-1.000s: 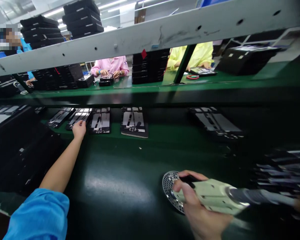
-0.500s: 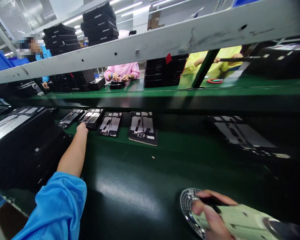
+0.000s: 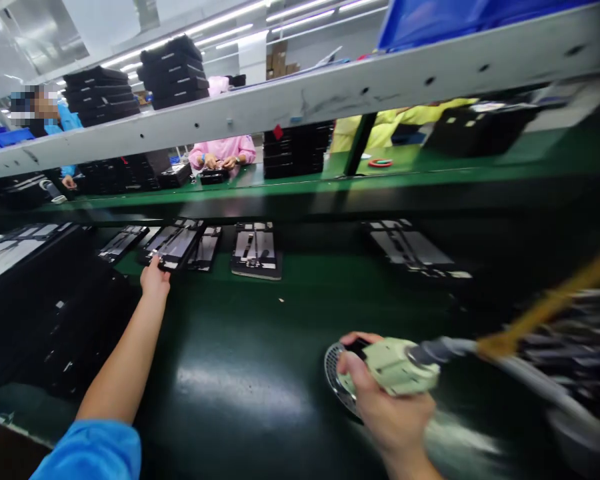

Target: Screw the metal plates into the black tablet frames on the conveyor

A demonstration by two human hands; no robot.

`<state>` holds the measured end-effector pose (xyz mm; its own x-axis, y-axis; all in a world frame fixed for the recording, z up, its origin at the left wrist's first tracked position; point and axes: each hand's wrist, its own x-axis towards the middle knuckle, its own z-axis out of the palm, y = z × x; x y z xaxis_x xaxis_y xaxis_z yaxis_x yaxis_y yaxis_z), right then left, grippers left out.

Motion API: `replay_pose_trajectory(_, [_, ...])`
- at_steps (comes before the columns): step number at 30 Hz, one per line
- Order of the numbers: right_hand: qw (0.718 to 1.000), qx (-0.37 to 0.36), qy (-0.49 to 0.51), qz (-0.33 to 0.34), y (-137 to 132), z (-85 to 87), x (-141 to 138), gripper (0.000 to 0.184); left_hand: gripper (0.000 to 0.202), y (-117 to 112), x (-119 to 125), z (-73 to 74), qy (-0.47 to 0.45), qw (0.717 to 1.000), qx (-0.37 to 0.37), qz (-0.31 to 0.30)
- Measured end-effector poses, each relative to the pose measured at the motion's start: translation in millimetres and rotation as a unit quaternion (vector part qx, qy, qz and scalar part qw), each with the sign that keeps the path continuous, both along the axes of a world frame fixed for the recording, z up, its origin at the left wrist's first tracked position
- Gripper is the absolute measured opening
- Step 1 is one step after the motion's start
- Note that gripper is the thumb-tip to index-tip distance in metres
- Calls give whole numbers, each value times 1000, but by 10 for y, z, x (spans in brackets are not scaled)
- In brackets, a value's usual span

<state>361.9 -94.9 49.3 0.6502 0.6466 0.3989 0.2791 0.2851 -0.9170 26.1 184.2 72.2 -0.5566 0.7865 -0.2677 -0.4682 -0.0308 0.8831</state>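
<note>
My left hand (image 3: pixel 155 279) reaches far forward and grips the near edge of a flat black tray of parts (image 3: pixel 173 248), lifted a little off the green belt (image 3: pixel 240 373). Beside it lie more such trays (image 3: pixel 257 250). My right hand (image 3: pixel 380 400) is closed round a pale green hand tool (image 3: pixel 397 365) with a round perforated metal head (image 3: pixel 336 375), held low over the belt. A grey hose (image 3: pixel 520 373) runs from the tool to the right.
Stacks of black trays (image 3: pixel 35 300) stand at my left, more blurred ones at the right. A grey metal rail (image 3: pixel 300 100) crosses above. Beyond it, people in pink (image 3: pixel 223 150), yellow and blue work at another green bench with tray stacks (image 3: pixel 294 150).
My left hand has pulled the tray nearer and raised its edge. My right hand has turned the tool, so its hose now trails off to the right.
</note>
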Motion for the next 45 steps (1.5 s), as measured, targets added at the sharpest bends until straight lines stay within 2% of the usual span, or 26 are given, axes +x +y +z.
replay_pose_trajectory(4, [1000,-3,-11,10,-10,-65,-15,22,18,-1054,307,-213,-46,997,16,-65])
replay_pose_trajectory(7, [1000,5,-13,1,-2,-120,-5,23,16,-1907,556,-421,-63,992,-7,-109])
replay_pose_trajectory(10, [1000,21,-6,3,19,-160,-1,23,10,-2657,772,-623,-67,984,-42,-163])
replay_pose_trajectory(12, [999,31,4,7,36,-179,-10,24,15,-3066,842,-741,-58,975,-69,-203])
replay_pose_trajectory(14, [999,42,13,9,48,-191,-30,23,27,-3400,810,-821,-42,960,-94,-261])
replay_pose_trajectory(16, [998,56,11,9,53,-196,-54,21,39,-3649,676,-832,-17,925,-135,-355])
replay_pose_trajectory(17, [998,61,8,12,52,-194,-66,21,42,-3734,585,-805,6,894,-165,-416])
replay_pose_trajectory(19, [997,70,2,17,44,-183,-89,20,40,-3804,406,-692,103,818,-188,-533])
replay_pose_trajectory(20, [997,71,0,21,40,-175,-98,19,35,-3783,338,-617,180,782,-155,-576])
replay_pose_trajectory(21, [997,71,-2,25,36,-167,-107,19,30,-3728,295,-541,267,746,-89,-603])
replay_pose_trajectory(23, [997,72,-4,32,32,-155,-120,18,20,-3541,293,-419,428,667,95,-602])
replay_pose_trajectory(25, [997,74,-4,36,33,-156,-129,19,25,-3321,382,-370,528,576,232,-579])
replay_pose_trajectory(27, [996,76,-2,37,36,-167,-134,21,34,-3149,502,-391,578,499,292,-576])
replay_pose_trajectory(29, [996,73,-2,42,37,-183,-135,22,36,-3067,599,-444,592,451,327,-582])
replay_pose_trajectory(31, [997,68,-5,48,35,-195,-134,23,32,-3064,647,-485,586,437,353,-583])
replay_pose_trajectory(36, [997,62,-10,54,23,-187,-130,22,29,-3162,645,-486,572,461,355,-578])
replay_pose_trajectory(41, [995,78,-5,54,34,-173,-132,21,27,-3219,653,-495,582,465,354,-566])
replay_pose_trajectory(45, [996,80,0,50,48,-192,-133,22,22,-3203,652,-443,565,481,348,-573])
